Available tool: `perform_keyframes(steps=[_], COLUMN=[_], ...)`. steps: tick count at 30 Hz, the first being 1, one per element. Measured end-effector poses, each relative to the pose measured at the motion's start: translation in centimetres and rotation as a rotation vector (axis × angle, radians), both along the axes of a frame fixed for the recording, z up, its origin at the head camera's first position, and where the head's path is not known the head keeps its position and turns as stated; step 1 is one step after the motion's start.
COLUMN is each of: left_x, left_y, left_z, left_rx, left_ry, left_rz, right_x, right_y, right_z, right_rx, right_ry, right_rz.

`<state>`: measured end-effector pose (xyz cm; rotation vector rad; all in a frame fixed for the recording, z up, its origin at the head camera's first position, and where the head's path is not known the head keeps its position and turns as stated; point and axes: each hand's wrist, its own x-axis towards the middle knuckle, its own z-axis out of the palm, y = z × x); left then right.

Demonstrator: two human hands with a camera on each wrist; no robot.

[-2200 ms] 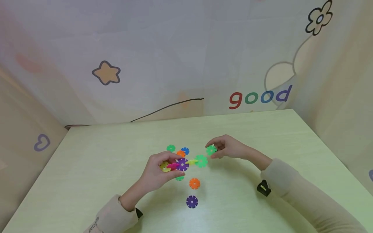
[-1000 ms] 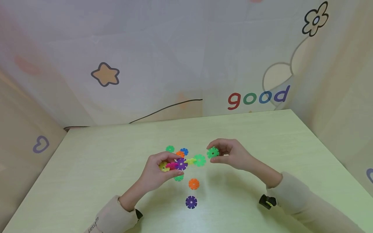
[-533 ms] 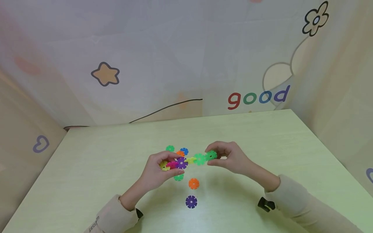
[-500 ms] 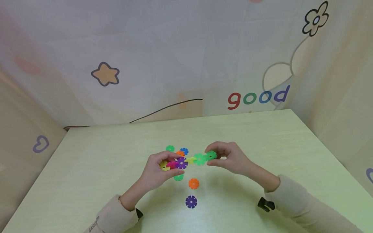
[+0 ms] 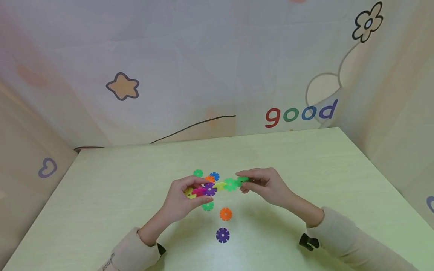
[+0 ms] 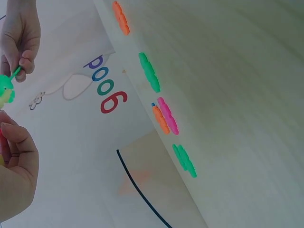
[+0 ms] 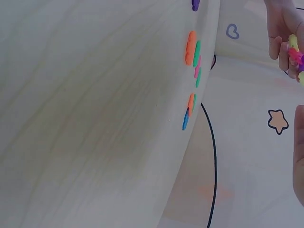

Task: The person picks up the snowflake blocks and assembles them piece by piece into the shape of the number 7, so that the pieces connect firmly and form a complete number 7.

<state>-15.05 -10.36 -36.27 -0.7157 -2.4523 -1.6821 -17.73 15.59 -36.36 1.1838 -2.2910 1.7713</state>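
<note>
A chain of notched plastic flower discs hangs above the table, in yellow [image 5: 189,193], pink [image 5: 199,191], purple [image 5: 210,189], yellow [image 5: 220,186] and light green [image 5: 231,184]. My left hand [image 5: 179,197] grips it around the purple and pink discs, fingers above and thumb below. At its right end, my right hand [image 5: 269,185] pinches a green disc [image 5: 242,181] that meets the light green one. In the left wrist view this green disc [image 6: 15,72] stands edge-on against the light green disc [image 6: 6,88]. The right wrist view shows only part of the chain [image 7: 295,53].
Loose discs lie on the table [image 5: 135,180]: green [image 5: 198,172], blue [image 5: 214,176] and orange [image 5: 209,178] behind the left hand. Another green [image 5: 208,206], an orange [image 5: 225,214] and a dark purple one [image 5: 222,235] lie in front. A printed curtain [image 5: 190,67] hangs behind the table.
My right hand has brought the green disc leftward from a gap apart until it meets the chain's light green end. It now shows tilted and partly covered by fingers. My left hand has barely moved.
</note>
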Motion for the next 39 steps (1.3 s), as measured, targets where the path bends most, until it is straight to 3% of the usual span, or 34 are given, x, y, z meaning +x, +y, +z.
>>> perform_keyframes(steps=[6, 18, 30, 39], left_x=[0.1, 0.2, 0.3, 0.4], left_y=[-0.1, -0.1, -0.3, -0.4], left_z=[0.1, 0.3, 0.2, 0.2], left_rx=[-0.004, -0.022, -0.042, -0.042], left_ry=[-0.011, 0.088, 0.082, 0.046], left_rz=[-0.029, -0.081, -0.049, -0.026], right_x=[0.2, 0.0, -0.1, -0.1], right_y=[-0.1, -0.4, -0.4, -0.5], right_z=[0.3, 0.7, 1.4, 1.3], right_rx=[0.002, 0.023, 0.042, 0.013], right_ry=[-0.045, 0.004, -0.029, -0.126], right_rz=[-0.029, 0.023, 0.003, 0.009])
